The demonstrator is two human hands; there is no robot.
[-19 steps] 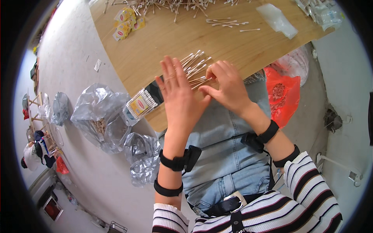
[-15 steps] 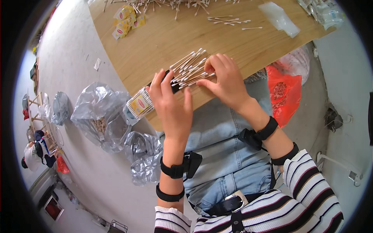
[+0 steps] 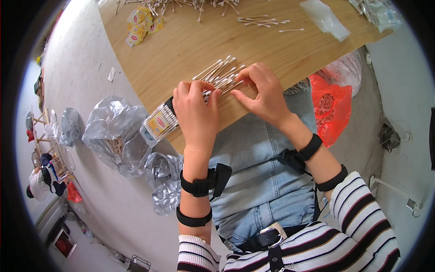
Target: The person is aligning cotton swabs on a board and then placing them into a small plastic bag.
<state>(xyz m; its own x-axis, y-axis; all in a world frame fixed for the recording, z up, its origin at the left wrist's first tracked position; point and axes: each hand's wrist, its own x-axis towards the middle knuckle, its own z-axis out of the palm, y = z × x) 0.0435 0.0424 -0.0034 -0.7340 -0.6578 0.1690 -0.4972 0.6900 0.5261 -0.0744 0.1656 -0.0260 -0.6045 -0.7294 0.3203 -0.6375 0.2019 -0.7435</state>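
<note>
A loose bundle of wooden cotton swabs with white tips lies near the table's front edge, between my two hands. My left hand has its thumb and fingers drawn together on the left ends of the lower swabs. At their right ends, the thumb and bent forefinger of my right hand close on swab tips. Beside my left hand, a clear pack of cotton swabs with a yellow label sits at the table's edge. A dark object shows partly behind that hand; its kind is hidden.
Farther back on the wooden table lie yellow labels, a heap of swabs, several stray swabs and clear plastic sleeves. Clear bags stand on the floor at left, a red bag at right.
My left hand's fingers have come down and closed on the left ends of the swabs; before, they were spread. My right hand has stayed at the right ends.
</note>
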